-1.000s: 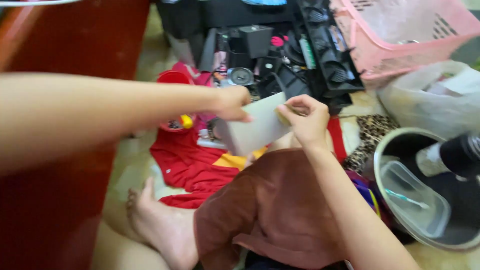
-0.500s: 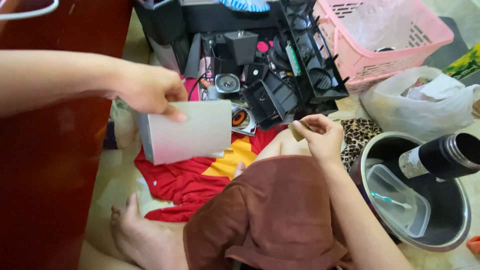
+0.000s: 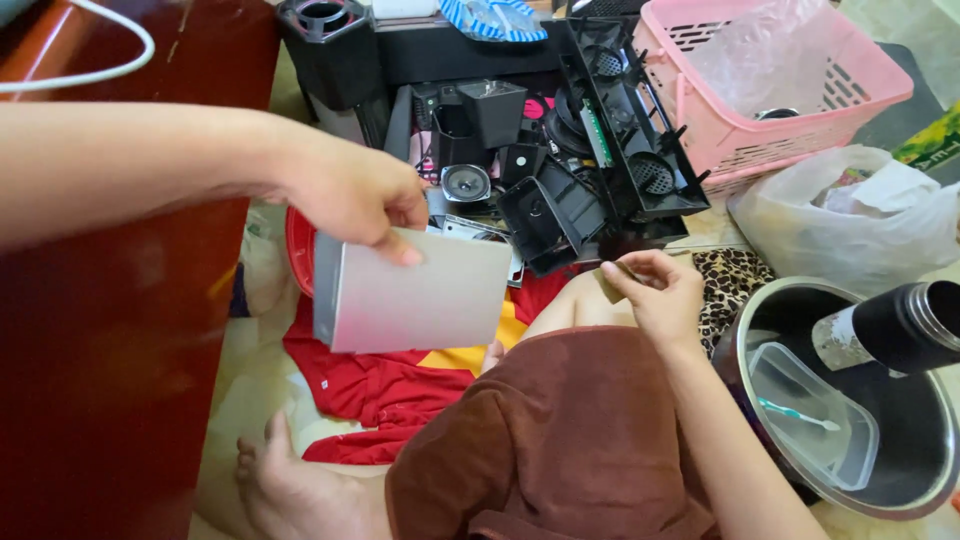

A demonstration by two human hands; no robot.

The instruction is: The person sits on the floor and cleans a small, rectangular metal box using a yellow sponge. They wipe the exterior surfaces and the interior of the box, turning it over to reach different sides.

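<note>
Head view. The left hand (image 3: 355, 195) reaches in from the left edge and grips a flat, silver-grey rectangular metal panel (image 3: 415, 292) by its upper edge, thumb on the near face and fingers behind. The panel hangs in the air, tilted slightly, above a crumpled red cloth with a yellow patch (image 3: 385, 385) that lies on the floor. The right hand (image 3: 655, 295) is partly closed, with thumb and forefinger pinched on a small, thin brownish piece (image 3: 610, 283); what kind of part this is cannot be told. The right hand is held above the person's knee, which is covered by brown towelling fabric (image 3: 560, 450), and is well apart from the panel.

Beyond both hands lies a heap of black plastic housing parts (image 3: 600, 160), including a small round loudspeaker cone (image 3: 466, 183). A pink plastic basket with slotted walls (image 3: 860, 90) stands at upper right, and a translucent white plastic bag (image 3: 850, 225) lies just below it. At lower right, a round metal pot (image 3: 745, 340) holds a clear plastic container (image 3: 810, 415) and a black cylindrical flask (image 3: 900, 325). A dark red wooden surface (image 3: 120, 350) fills the left side. A bare foot (image 3: 290, 490) rests on the floor at lower left.
</note>
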